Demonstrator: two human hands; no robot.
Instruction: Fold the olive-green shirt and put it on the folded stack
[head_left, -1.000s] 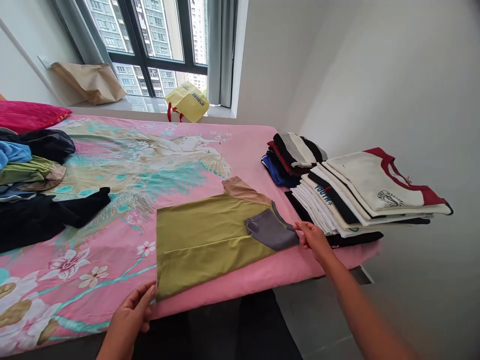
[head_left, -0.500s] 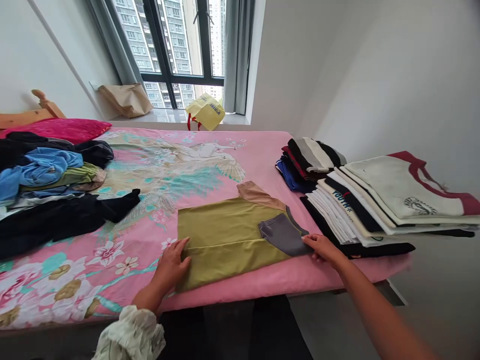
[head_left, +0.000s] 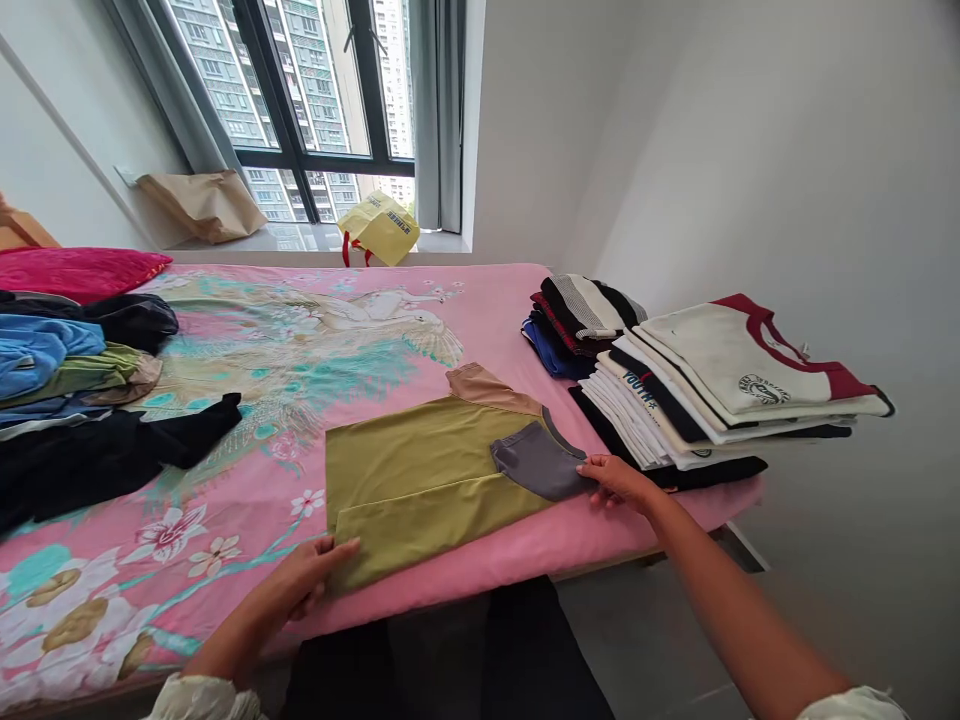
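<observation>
An olive-green shirt (head_left: 420, 480) with a grey sleeve (head_left: 538, 465) and a tan sleeve lies partly folded near the front edge of the bed (head_left: 525, 550). My left hand (head_left: 311, 575) pinches the shirt's lower left corner. The fingers of my right hand (head_left: 616, 480) rest flat on the edge of the grey sleeve at the shirt's right end.
A stack of folded shirts (head_left: 720, 400) overhangs the bed's right edge, with a striped and blue pile (head_left: 577, 320) behind it. Unfolded dark, blue and green clothes (head_left: 75, 400) lie at the left. A pink pillow (head_left: 75, 270), a brown bag (head_left: 202, 200) and a yellow bag (head_left: 379, 225) are at the back.
My left hand slid from the shirt's left fold line down to its lower left corner. The right hand stayed at the grey sleeve. The camera shifted slightly.
</observation>
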